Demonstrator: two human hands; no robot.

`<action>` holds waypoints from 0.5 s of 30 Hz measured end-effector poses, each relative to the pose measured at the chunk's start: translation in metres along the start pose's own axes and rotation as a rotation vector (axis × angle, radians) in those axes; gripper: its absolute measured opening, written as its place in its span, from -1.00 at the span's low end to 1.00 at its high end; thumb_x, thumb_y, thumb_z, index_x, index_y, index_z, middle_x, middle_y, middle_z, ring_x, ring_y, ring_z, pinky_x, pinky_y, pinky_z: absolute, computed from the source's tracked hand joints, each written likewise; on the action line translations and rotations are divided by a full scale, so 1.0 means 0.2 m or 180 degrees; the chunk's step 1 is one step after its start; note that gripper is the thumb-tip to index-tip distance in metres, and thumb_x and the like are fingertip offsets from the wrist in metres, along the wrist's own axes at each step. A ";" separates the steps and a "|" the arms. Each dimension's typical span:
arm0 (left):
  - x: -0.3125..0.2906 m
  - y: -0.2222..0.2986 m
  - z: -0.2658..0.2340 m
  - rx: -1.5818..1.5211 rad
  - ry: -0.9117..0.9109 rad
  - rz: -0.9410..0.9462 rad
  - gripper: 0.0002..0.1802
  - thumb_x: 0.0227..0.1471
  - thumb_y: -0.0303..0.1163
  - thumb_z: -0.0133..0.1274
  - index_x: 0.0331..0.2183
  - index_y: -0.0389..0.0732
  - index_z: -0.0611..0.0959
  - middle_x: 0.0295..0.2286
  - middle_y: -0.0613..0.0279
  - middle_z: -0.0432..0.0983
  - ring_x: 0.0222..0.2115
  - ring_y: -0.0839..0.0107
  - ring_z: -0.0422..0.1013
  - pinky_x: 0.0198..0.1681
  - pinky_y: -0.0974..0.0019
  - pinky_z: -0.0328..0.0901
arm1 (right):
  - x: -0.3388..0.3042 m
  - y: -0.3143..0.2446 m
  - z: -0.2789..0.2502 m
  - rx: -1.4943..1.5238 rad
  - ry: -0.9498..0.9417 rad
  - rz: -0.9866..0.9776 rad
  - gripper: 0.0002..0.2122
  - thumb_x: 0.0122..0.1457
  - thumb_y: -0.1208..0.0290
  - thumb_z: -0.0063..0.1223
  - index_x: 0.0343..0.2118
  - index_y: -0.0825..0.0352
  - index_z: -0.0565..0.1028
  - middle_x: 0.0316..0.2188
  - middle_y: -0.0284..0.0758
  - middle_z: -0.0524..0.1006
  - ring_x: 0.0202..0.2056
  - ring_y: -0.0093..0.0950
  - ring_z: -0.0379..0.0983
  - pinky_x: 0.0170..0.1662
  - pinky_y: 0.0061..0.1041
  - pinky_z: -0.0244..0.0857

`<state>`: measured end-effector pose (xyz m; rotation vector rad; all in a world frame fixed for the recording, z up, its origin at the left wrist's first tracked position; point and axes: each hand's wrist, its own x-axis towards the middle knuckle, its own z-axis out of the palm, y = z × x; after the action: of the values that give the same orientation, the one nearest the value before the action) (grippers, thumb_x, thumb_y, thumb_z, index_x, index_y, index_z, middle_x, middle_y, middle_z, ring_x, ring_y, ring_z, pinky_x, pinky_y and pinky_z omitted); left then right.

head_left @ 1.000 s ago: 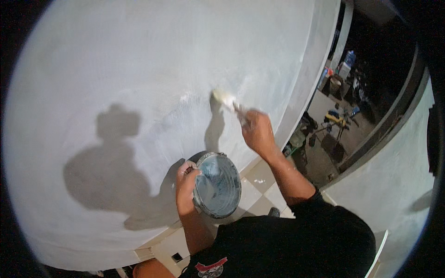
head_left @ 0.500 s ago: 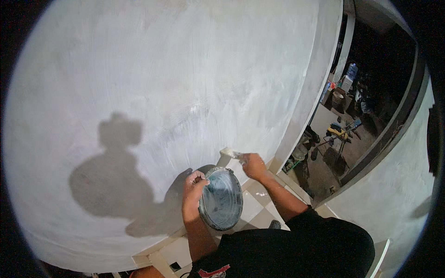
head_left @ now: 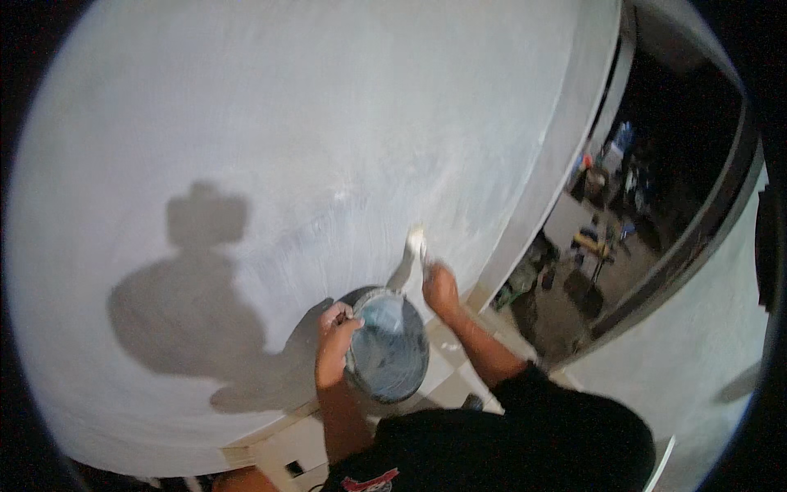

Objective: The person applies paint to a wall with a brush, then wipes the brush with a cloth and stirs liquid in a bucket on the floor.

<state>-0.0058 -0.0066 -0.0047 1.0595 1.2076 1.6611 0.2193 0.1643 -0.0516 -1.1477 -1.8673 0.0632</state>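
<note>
My left hand [head_left: 334, 340] is closed on the upper left rim of a dark round bucket [head_left: 388, 353], thumb over the edge. The bucket is tilted so that its inside shows, smeared with whitish paint. In my right hand [head_left: 441, 289], to the right of the bucket, I grip the handle of a paintbrush [head_left: 420, 243]. Its pale bristles point up and appear to be against the wall [head_left: 344, 123], which is white with streaky brush marks and greyer patches. Motion blurs the right hand slightly.
A doorway frame [head_left: 672, 287] stands at the right, with tools and a yellow object [head_left: 590, 241] on the floor beyond. Light tiles [head_left: 295, 447] lie below the wall, with white spots near the bucket. My shadow [head_left: 188, 312] falls on the wall at left.
My right hand has moved up with the paintbrush, whose bristles now point upward rather than left. The bucket has turned slightly, showing more of its inside; my left hand keeps its hold.
</note>
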 end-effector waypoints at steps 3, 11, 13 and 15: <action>0.03 -0.04 0.06 -0.0176 -0.0049 -0.0016 -0.75 -0.21 -0.66 0.17 -0.57 -0.13 0.44 -0.60 0.50 0.27 -0.53 0.62 0.23 -0.40 0.48 0.12 | -0.12 0.23 -0.03 -0.0569 -0.1898 0.0828 -0.79 0.10 0.43 0.04 -0.23 0.32 0.61 -0.27 0.07 0.58 -0.18 0.02 0.52 -0.06 -0.03 0.38; 0.02 -0.02 -0.02 -0.0285 -0.0202 -0.0134 -0.76 -0.20 -0.64 0.18 -0.56 -0.12 0.46 -0.59 0.53 0.29 -0.51 0.66 0.24 -0.39 0.52 0.10 | 0.32 -0.27 -0.48 0.0166 -0.0201 -0.0235 -0.75 0.05 0.53 0.01 -0.21 0.31 0.65 -0.36 0.07 0.56 -0.31 -0.03 0.57 -0.24 -0.24 0.43; 0.01 -0.04 -0.03 -0.0273 -0.0298 -0.0112 -0.76 -0.19 -0.64 0.18 -0.56 -0.12 0.46 -0.59 0.54 0.29 -0.51 0.66 0.24 -0.39 0.52 0.10 | 0.46 -0.43 -0.69 0.0248 0.0228 -0.0129 -0.75 0.02 0.60 -0.01 -0.24 0.38 0.62 -0.38 0.12 0.53 -0.32 0.06 0.50 -0.24 -0.13 0.37; 0.02 -0.03 -0.04 -0.0169 -0.0302 -0.0107 -0.76 -0.19 -0.64 0.17 -0.56 -0.11 0.45 -0.59 0.53 0.29 -0.52 0.67 0.23 -0.40 0.52 0.10 | 0.53 -0.61 -0.85 0.0314 0.0576 0.0156 -0.87 0.01 0.61 0.02 -0.37 0.46 0.56 -0.46 0.07 0.51 -0.38 0.08 0.45 -0.30 -0.10 0.32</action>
<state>-0.0147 -0.0037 -0.0109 1.0674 1.1083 1.5906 0.2422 0.1058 0.1749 -1.0942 -1.6589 0.0758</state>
